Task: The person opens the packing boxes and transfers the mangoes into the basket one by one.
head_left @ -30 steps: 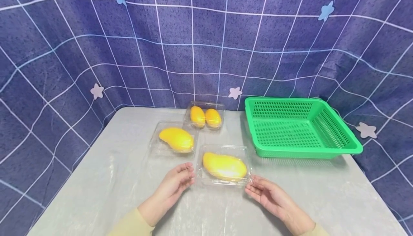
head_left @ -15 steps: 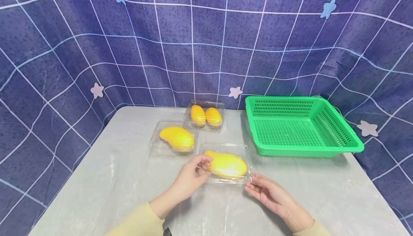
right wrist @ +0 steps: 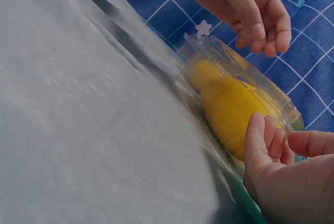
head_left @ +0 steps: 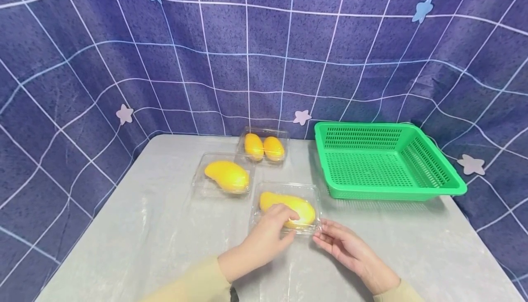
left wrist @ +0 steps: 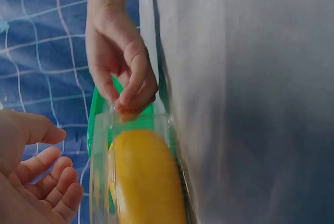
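A clear plastic clamshell box (head_left: pixel 286 186) lies at the middle front of the table, with one long yellow mango (head_left: pixel 305 210) inside. My left hand (head_left: pixel 266 235) hovers over its front edge, fingers loosely bent. In the left wrist view that left hand (left wrist: pixel 39 169) holds nothing, and the mango (left wrist: pixel 148 177) shows through the plastic beside it. At the front right corner, my right hand (head_left: pixel 348 249) pinches the box, its fingertips partly hidden at the plastic. The right wrist view has the right hand (right wrist: pixel 292 182) fingers and thumb at the box's end.
Behind to the left stands another clear box holding a curved mango (head_left: pixel 227 176). Farther back, a third holds two smaller mangoes (head_left: pixel 254 147). A green plastic basket (head_left: pixel 412 194) stands at the right, near a blue grid-patterned curtain (head_left: pixel 264 73).
My left hand has moved right, from beside the box's left end to over its front edge. The right hand has stayed at the corner; the box lies where it was.
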The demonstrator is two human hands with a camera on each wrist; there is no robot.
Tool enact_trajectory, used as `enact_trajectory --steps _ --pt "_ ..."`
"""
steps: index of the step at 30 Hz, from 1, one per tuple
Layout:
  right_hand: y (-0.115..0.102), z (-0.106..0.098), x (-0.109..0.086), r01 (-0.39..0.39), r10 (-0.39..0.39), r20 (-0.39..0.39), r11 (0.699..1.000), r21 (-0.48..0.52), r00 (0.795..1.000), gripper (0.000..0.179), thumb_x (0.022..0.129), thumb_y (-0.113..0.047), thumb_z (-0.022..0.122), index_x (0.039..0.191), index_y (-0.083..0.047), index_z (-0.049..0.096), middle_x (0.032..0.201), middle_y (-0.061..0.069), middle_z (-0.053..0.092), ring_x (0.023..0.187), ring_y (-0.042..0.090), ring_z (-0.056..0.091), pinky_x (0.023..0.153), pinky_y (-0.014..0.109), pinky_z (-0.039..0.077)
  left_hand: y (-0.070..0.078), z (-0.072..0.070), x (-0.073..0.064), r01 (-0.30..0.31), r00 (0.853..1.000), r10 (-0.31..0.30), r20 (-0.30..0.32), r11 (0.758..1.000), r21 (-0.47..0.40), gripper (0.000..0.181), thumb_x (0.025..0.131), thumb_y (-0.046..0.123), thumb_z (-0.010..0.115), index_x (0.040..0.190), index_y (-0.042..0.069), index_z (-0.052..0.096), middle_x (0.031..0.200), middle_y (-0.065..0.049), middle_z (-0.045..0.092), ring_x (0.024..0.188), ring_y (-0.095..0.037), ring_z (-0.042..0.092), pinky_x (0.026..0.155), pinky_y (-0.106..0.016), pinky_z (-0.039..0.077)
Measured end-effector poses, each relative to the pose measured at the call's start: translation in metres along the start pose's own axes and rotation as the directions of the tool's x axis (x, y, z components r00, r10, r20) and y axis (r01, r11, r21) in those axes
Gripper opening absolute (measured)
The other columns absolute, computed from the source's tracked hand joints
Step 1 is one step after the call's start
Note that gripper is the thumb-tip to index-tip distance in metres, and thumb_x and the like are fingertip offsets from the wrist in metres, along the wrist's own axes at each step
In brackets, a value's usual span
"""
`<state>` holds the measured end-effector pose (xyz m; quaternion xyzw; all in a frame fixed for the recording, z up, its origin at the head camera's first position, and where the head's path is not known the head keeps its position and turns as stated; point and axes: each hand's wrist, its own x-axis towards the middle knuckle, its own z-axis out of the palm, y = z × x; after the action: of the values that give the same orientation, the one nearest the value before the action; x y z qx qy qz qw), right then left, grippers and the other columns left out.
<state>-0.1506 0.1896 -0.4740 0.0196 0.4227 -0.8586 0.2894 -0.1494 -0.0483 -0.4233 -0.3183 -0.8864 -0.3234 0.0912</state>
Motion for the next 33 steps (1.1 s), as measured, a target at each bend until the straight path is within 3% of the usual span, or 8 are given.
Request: enact_trajectory --steps 6,12,18,26,33 --pt "0.000 0.000 0.001 -0.002 0.002 -0.001 1.000 0.000 1.000 0.020 0.099 -0.002 0.038 0.113 -0.004 0.052 0.100 0.007 0.060 0.097 0.015 0.060 0.100 0.031 0.046 0.007 0.012 0.004 -0.139 0.990 0.134 0.038 0.975 0.172 0.028 0.080 0.015 0.068 0.107 0.013 0.061 0.102 0.005 0.059 0.097 -0.009 0.053 0.088 -0.023 0.047" --pt "0.000 0.000 0.002 -0.002 0.002 0.002 1.000 0.007 1.000 0.021 0.099 -0.002 0.037 0.111 -0.005 0.054 0.101 0.007 0.060 0.098 0.015 0.060 0.101 0.031 0.045 0.009 0.023 0.008 -0.283 0.958 0.281 0.055 0.895 0.345 0.022 0.083 0.018 0.067 0.103 0.013 0.063 0.101 0.005 0.057 0.093 -0.009 0.052 0.083 -0.020 0.047" --pt "0.000 0.000 0.004 -0.008 0.007 -0.045 1.000 -0.004 0.999 0.019 0.097 -0.001 0.040 0.111 -0.004 0.052 0.097 0.005 0.059 0.094 0.013 0.059 0.100 0.029 0.046 0.003 0.030 0.012 -0.387 0.913 0.406 0.051 0.816 0.429 0.011 0.086 0.018 0.064 0.097 0.015 0.064 0.094 0.006 0.055 0.086 -0.008 0.049 0.074 -0.017 0.044" --pt "-0.006 -0.002 0.006 -0.016 0.014 -0.050 0.999 -0.037 0.999 0.021 0.096 0.001 0.039 0.111 -0.007 0.052 0.099 0.002 0.059 0.091 0.010 0.056 0.091 0.022 0.050 0.004 0.034 0.018 -0.475 0.874 0.459 0.156 0.742 0.473 0.019 0.085 0.011 0.062 0.104 0.011 0.063 0.100 0.004 0.058 0.088 -0.009 0.050 0.076 -0.018 0.047" --pt "-0.009 -0.003 0.007 -0.031 0.031 -0.013 0.999 -0.035 0.999 0.021 0.097 0.000 0.039 0.112 -0.007 0.051 0.102 0.002 0.058 0.093 0.010 0.056 0.090 0.022 0.049 0.007 0.035 0.020 -0.499 0.862 0.467 0.200 0.710 0.497 0.018 0.087 0.012 0.058 0.104 0.011 0.064 0.100 0.004 0.058 0.089 -0.009 0.050 0.075 -0.019 0.047"
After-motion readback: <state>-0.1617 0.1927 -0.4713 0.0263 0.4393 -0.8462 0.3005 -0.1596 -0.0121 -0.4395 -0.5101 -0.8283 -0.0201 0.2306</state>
